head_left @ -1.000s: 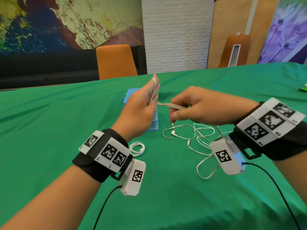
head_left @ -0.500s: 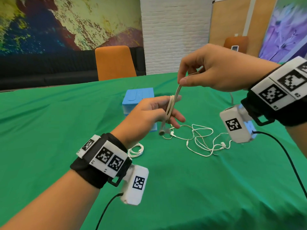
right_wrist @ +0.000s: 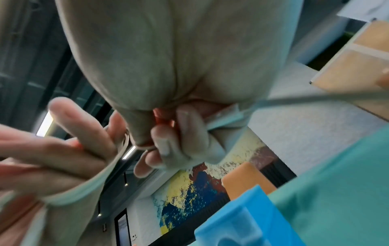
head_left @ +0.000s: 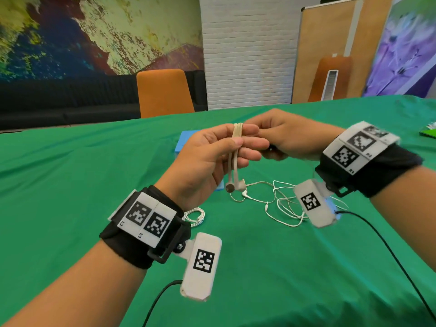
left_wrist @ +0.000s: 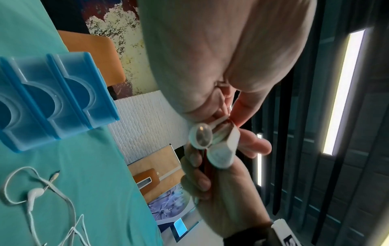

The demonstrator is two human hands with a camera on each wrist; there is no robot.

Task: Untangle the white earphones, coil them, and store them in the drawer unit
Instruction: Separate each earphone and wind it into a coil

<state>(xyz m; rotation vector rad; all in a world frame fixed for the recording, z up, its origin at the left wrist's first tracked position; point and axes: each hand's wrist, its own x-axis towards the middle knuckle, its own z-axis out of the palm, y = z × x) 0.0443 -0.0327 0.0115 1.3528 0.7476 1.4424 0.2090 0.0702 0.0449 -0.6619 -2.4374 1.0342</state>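
1. Wrist bands, nearest: black straps with square black-and-white code tags; small marks "L1", "L2" read on the left band; the right band's marks are blurred.
2. Coiled white cable [head_left: 194,215]: lies on the green tablecloth [head_left: 70,185] just behind the left wrist.
3. Left hand [head_left: 207,159]: raised, palm toward the wearer. Thumb presses flat beige earphones [head_left: 236,147] against the fingers; several turns are looped over the extended fingers, and two earbuds [left_wrist: 210,144] hang below the palm. Half a second ago this hand sat lower, with fewer turns showing.
4. Right hand [head_left: 290,135]: just behind the left fingertips, fingers curled, pinching the beige cord's free run. Half a second ago it was lifted high, drawing the cord taut; it has come down level with the left.
5. White earphones [head_left: 280,204]: a loose tangle on the cloth, between the hands and below them, untouched.
6. Drawer unit [left_wrist: 52,99]: blue, translucent drawers pushed in, standing behind the left hand.
7. Orange chair [head_left: 165,93], far side of the table.
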